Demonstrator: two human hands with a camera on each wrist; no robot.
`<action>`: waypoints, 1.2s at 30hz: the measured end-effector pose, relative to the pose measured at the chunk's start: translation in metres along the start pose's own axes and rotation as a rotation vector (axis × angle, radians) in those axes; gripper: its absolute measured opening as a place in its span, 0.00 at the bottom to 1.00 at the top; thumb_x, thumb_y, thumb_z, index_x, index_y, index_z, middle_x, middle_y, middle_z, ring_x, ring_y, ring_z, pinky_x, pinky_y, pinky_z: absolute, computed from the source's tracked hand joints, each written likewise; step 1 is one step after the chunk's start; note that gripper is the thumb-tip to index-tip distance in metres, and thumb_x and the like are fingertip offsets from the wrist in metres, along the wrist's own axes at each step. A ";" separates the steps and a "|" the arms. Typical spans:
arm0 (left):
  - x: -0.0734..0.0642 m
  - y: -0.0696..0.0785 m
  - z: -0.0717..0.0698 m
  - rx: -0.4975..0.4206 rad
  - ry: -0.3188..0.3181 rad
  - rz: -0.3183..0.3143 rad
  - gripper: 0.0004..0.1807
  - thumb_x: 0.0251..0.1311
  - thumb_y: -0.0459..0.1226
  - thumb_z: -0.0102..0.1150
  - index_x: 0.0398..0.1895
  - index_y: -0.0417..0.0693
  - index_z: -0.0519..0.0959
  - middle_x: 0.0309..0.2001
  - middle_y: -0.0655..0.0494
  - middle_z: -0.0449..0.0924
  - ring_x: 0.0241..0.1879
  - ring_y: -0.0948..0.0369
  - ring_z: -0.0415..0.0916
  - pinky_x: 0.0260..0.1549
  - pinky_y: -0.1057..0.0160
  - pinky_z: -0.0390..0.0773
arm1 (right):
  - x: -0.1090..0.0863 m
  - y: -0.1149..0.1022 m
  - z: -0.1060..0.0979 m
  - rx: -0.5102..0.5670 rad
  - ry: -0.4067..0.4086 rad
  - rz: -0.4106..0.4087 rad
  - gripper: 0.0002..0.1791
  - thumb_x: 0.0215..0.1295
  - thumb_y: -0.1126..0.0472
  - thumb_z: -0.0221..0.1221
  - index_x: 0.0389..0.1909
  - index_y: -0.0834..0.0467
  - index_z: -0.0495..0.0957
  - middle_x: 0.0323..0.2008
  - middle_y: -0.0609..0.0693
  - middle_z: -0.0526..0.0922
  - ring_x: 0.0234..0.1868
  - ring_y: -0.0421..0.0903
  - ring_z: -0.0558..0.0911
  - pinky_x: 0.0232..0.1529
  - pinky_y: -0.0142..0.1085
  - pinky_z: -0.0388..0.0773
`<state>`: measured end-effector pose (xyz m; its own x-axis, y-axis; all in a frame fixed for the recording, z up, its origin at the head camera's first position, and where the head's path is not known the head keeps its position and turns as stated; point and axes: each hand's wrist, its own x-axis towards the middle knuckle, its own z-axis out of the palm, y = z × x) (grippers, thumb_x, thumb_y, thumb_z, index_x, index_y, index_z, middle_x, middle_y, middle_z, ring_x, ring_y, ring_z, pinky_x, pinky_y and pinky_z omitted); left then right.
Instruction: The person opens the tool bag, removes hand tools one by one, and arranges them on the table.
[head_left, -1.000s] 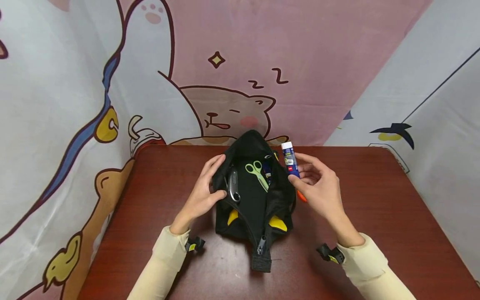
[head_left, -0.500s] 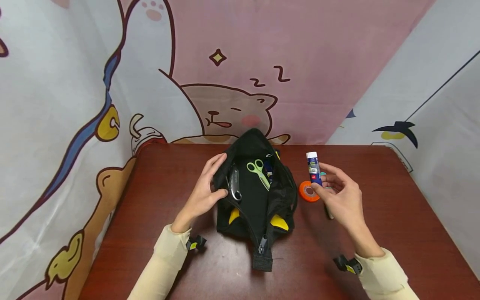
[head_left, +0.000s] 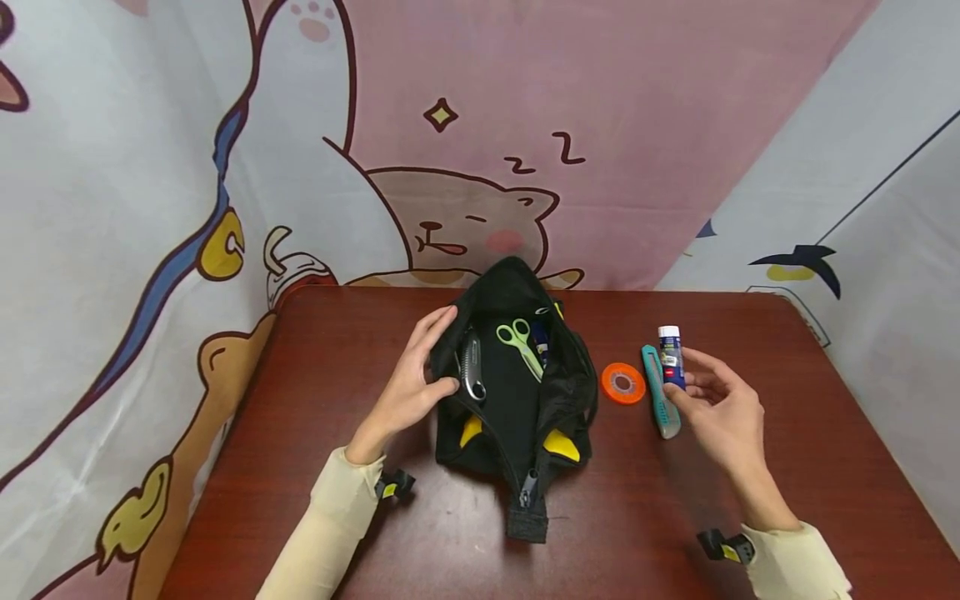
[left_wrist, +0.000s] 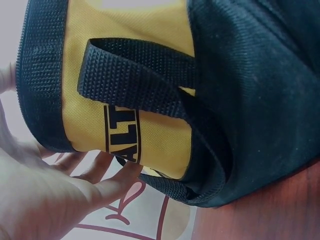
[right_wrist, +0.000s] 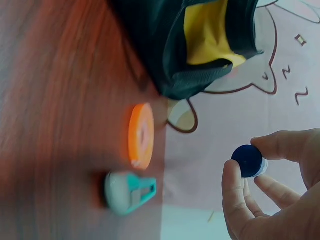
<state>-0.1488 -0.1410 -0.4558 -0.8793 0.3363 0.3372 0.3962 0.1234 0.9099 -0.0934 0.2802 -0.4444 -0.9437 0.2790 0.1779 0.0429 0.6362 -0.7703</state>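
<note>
A black tool bag (head_left: 573, 383) with yellow patches stands unzipped on the table. My left hand (head_left: 408, 387) grips its left rim, thumb at the opening and fingers along the outside; the left wrist view shows them against the yellow side panel (left_wrist: 165, 137) below a webbing strap (left_wrist: 132, 80). Inside the bag lie green-handled scissors (head_left: 529, 357), a grey metal tool (head_left: 471, 367) and a dark blue tube (head_left: 541, 340). To the right, my right hand (head_left: 723, 417) pinches a blue glue stick (head_left: 672, 358) with a white cap, held upright; its round blue base (right_wrist: 247, 161) faces the right wrist camera.
Right of the bag, an orange disc-shaped roll (head_left: 609, 385) lies on the brown table (head_left: 810, 400). Beside it is a teal utility knife (head_left: 658, 392), just left of the glue stick. A cartoon-printed cloth (head_left: 622, 100) hangs behind the table.
The right hand has carried the glue stick rightward from beside the bag, past the orange roll to the teal knife, bringing both into full view. The left hand keeps its grip on the bag.
</note>
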 end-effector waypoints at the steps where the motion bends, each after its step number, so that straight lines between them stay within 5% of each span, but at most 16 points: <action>1: 0.000 0.000 0.000 -0.001 -0.001 0.000 0.52 0.55 0.30 0.60 0.89 0.40 0.60 0.85 0.43 0.55 0.73 0.40 0.66 0.63 0.48 0.74 | 0.000 0.003 -0.001 -0.011 0.005 0.009 0.33 0.67 0.66 0.76 0.73 0.55 0.82 0.41 0.49 0.88 0.34 0.28 0.81 0.35 0.19 0.77; 9: 0.000 0.000 0.000 0.006 0.006 0.026 0.52 0.53 0.30 0.60 0.88 0.38 0.60 0.84 0.41 0.56 0.72 0.39 0.66 0.63 0.57 0.71 | 0.000 0.027 -0.008 -0.098 0.001 0.050 0.33 0.70 0.65 0.74 0.75 0.58 0.80 0.48 0.63 0.88 0.34 0.28 0.77 0.32 0.20 0.75; 27: 0.001 -0.002 0.000 0.004 -0.001 0.037 0.52 0.53 0.29 0.60 0.88 0.39 0.60 0.84 0.41 0.56 0.70 0.40 0.68 0.61 0.59 0.72 | 0.015 0.077 -0.007 -0.234 -0.044 0.120 0.32 0.70 0.59 0.74 0.73 0.60 0.80 0.48 0.67 0.91 0.29 0.19 0.74 0.31 0.27 0.71; 36: 0.000 -0.001 -0.001 -0.002 -0.001 0.033 0.53 0.53 0.29 0.60 0.88 0.39 0.60 0.84 0.42 0.56 0.69 0.39 0.69 0.59 0.60 0.73 | 0.019 0.089 -0.002 -0.270 -0.110 0.121 0.32 0.70 0.60 0.74 0.72 0.63 0.80 0.47 0.67 0.90 0.31 0.27 0.77 0.34 0.34 0.73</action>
<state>-0.1496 -0.1416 -0.4564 -0.8657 0.3408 0.3665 0.4240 0.1106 0.8989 -0.1069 0.3438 -0.5079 -0.9557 0.2939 0.0160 0.2285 0.7751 -0.5891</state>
